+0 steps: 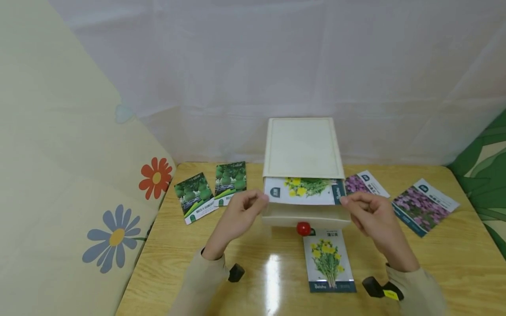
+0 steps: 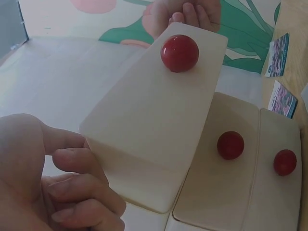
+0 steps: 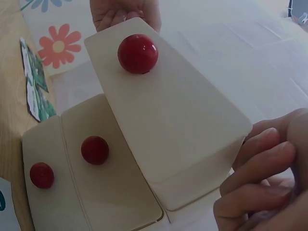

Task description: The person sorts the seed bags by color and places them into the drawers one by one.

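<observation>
A cream drawer unit (image 1: 302,147) stands on the table with its top drawer (image 1: 306,215) pulled out, a red knob (image 1: 303,228) on the front. A seed packet with yellow flowers (image 1: 306,191) lies sideways over the drawer's opening, its back edge at the unit's top. My left hand (image 1: 243,215) pinches the packet's left end, thumb and index finger at the drawer's side. At the opposite end my right hand (image 1: 373,217) pinches its right edge. In both wrist views the drawer front (image 2: 154,106) hides the packet, and the other fingers curl loosely beside the drawer.
Another yellow-flower packet (image 1: 330,261) lies in front of the unit. Two green packets (image 1: 193,197) lie to the left, two purple-flower packets (image 1: 424,206) to the right. Two lower drawers with red knobs (image 3: 95,150) are closed. A pale cloth (image 1: 245,79) hangs behind.
</observation>
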The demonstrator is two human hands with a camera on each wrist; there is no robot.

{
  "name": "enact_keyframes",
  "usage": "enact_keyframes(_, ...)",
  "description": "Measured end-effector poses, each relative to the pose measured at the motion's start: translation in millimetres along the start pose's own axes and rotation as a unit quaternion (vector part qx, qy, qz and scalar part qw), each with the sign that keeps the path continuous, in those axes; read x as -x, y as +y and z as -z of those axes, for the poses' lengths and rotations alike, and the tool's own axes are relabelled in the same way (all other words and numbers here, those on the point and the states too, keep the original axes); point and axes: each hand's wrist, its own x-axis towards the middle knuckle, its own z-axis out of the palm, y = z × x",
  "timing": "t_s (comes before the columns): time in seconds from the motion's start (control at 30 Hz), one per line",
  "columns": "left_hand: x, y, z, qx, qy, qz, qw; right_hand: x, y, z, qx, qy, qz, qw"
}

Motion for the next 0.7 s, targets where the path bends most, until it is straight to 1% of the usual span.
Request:
enact_keyframes(0.33, -13.1, -5.3, 1.5, -0.005, 0.014, -0.025, 0.9996, -10.4, -2.2, -3.7, 0.035, 0.036, 0.012, 0.999)
enact_keyframes(0.47, -16.1, -5.7, 0.6, -0.011, 0.021, -0.023, 0.9995, -14.2, -2.3, -3.9, 0.043, 0.049, 0.018, 0.998)
enact_keyframes(0.57, -18.2, -5.1, -0.3, -0.022, 0.031, -0.015, 0.9992, -16.7, -2.8, -4.2, 0.052, 0.054, 0.019, 0.997)
enact_keyframes(0.7, -21.6, -3.2, -2.0, -0.035, 0.042, -0.012, 0.9984, -19.5, -3.3, -4.2, 0.06, 0.061, 0.015, 0.996)
